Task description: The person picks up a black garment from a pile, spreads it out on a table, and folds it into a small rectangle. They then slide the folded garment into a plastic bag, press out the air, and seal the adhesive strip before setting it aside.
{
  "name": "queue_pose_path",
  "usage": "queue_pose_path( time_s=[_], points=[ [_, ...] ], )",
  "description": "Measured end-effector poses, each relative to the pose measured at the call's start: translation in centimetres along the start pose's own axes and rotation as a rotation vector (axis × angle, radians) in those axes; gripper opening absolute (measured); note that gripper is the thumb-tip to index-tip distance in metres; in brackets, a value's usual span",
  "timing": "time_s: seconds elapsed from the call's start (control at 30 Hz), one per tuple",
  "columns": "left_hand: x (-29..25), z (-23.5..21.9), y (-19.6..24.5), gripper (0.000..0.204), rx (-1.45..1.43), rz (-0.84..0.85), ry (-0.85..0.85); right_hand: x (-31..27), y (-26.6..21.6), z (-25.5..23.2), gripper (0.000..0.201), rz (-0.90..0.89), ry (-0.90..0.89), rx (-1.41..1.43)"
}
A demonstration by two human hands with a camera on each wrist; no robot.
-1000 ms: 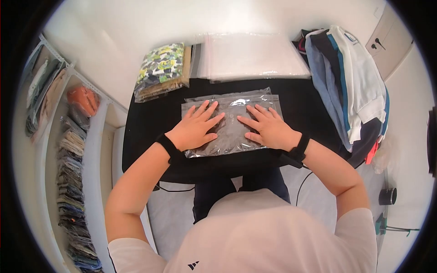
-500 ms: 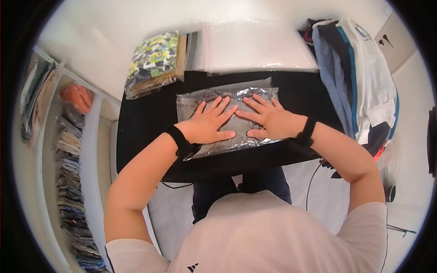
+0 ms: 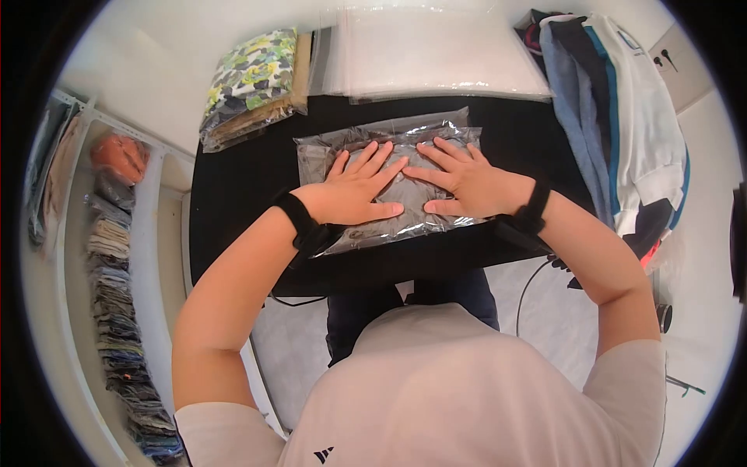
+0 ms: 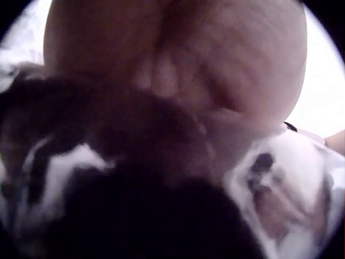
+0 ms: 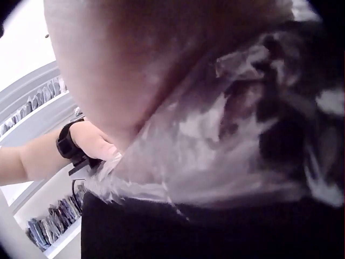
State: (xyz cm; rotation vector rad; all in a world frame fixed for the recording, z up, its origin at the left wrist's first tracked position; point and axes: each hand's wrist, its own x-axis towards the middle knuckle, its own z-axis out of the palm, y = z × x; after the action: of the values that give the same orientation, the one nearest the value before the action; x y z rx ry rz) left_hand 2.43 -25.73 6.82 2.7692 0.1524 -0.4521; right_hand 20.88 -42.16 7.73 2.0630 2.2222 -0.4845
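A clear plastic bag (image 3: 416, 210) with a folded grey garment inside lies flat on the black table (image 3: 241, 202). My left hand (image 3: 350, 189) presses on its left half, fingers straight and spread. On the right half my right hand (image 3: 471, 183) presses down the same way, its index fingertip close to the left one. The bag's upper edge reaches past my fingertips. In the right wrist view the crinkled plastic (image 5: 205, 145) shows under the palm. The left wrist view is dark, with the palm (image 4: 178, 59) close against the bag.
Bagged patterned clothing (image 3: 257, 74) is stacked at the back left. A pile of flat clear bags (image 3: 436, 54) lies along the back. Several garments, among them a white one (image 3: 642, 124), hang over the right side. Shelves at the left hold packed clothes (image 3: 117, 311).
Both hands have slid inward over the bag, bringing their fingertips close together. The head view has shifted, so the table and the things on it sit higher in the picture.
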Motion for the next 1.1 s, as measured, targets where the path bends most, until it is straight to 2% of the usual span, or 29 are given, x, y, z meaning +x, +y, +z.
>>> queue_pose_path(
  time_s=[0.13, 0.2, 0.23, 0.27, 0.33, 0.4, 0.47, 0.5, 0.53, 0.6, 0.63, 0.67, 0.7, 0.77, 0.8, 0.87, 0.9, 0.93, 1.0, 1.03, 1.07, 1.1],
  points=[
    [-0.7, -1.7, -0.3, 0.079, -0.006, 0.029, 0.011, 0.2, 0.4, -0.3, 0.069, 0.012, -0.028, 0.004],
    [-1.9, -3.6, -0.5, 0.071, -0.314, 0.215, 0.058, 0.3, 0.5, -0.7, 0.072, -0.001, -0.098, 0.047],
    [-2.9, -3.7, -0.3, 0.060, -0.305, 0.226, 0.142, 0.3, 0.7, -0.8, 0.074, -0.011, -0.095, 0.127],
    [-4.1, -3.7, -0.1, 0.053, -0.233, 0.208, 0.164, 0.2, 0.7, -1.2, 0.074, -0.006, -0.078, 0.119],
    [-6.9, -3.5, 1.5, 0.050, -0.166, 0.063, 0.049, 0.1, 0.6, -1.8, 0.079, -0.024, -0.129, 0.166],
    [-9.7, -1.9, 4.3, 0.055, 0.049, -0.035, 0.209, 0.2, 0.8, -1.5, 0.084, -0.021, -0.090, 0.188],
    [-10.4, 0.6, 4.1, 0.062, 0.096, -0.054, 0.281, 0.2, 1.2, -1.1, 0.085, -0.034, -0.010, 0.290],
    [-10.5, 1.7, 3.8, 0.065, 0.057, -0.075, 0.382, 0.1, 1.2, -0.7, 0.086, -0.056, 0.123, 0.293],
    [-10.4, 2.5, 3.6, 0.069, 0.019, -0.094, 0.483, -0.2, 1.6, -0.5, 0.086, -0.062, 0.124, 0.290],
    [-10.1, 3.5, 3.2, 0.068, -0.004, -0.118, 0.491, -1.4, 1.4, -1.2, 0.089, 0.057, 0.349, 0.158],
    [-9.7, 4.2, 2.6, 0.059, 0.045, -0.082, 0.594, -2.2, 1.4, -1.3, 0.079, 0.046, 0.494, 0.112],
    [-9.5, 4.0, 2.7, 0.050, 0.094, -0.044, 0.698, -2.9, 1.8, -1.6, 0.079, 0.047, 0.493, 0.110],
    [-9.6, 3.7, 2.7, 0.050, 0.093, -0.042, 0.699, -3.5, 2.3, -2.0, 0.069, 0.043, 0.392, 0.242],
    [-9.9, 2.4, 2.9, 0.034, -0.048, -0.124, 0.594, -5.5, 2.0, -2.6, 0.046, 0.070, 0.242, 0.575],
    [-10.2, 1.8, 3.0, 0.034, -0.053, -0.120, 0.594, -6.2, 2.0, -2.0, 0.046, 0.076, 0.239, 0.574],
    [-11.0, 0.4, 3.1, 0.026, -0.175, -0.140, 0.513, -7.6, 2.4, -0.9, 0.044, -0.017, 0.383, 0.874],
    [-11.5, -0.2, 3.0, 0.026, -0.249, -0.121, 0.511, -8.4, 2.2, -1.0, 0.048, -0.088, 0.398, 0.871],
    [-12.2, -0.8, 2.7, 0.026, -0.255, -0.121, 0.511, -9.0, 1.8, -1.4, 0.048, -0.085, 0.393, 0.870],
    [-13.4, -2.3, 2.4, 0.031, -0.581, -0.089, 0.423, -10.0, 1.0, -2.3, 0.052, -0.246, 0.424, 0.945],
    [-14.0, -3.1, 3.0, 0.037, -0.851, -0.062, 0.413, -9.9, 0.8, -2.6, 0.055, -0.232, 0.460, 0.813],
    [-14.5, -3.9, 2.5, 0.039, -0.895, -0.128, 0.333, -9.4, 0.6, -2.7, 0.055, -0.234, 0.456, 0.811],
    [-14.5, -4.4, 1.7, 0.038, -0.920, -0.114, 0.317, -8.6, 0.3, -2.7, 0.053, -0.165, 0.428, 0.775]
  ],
)
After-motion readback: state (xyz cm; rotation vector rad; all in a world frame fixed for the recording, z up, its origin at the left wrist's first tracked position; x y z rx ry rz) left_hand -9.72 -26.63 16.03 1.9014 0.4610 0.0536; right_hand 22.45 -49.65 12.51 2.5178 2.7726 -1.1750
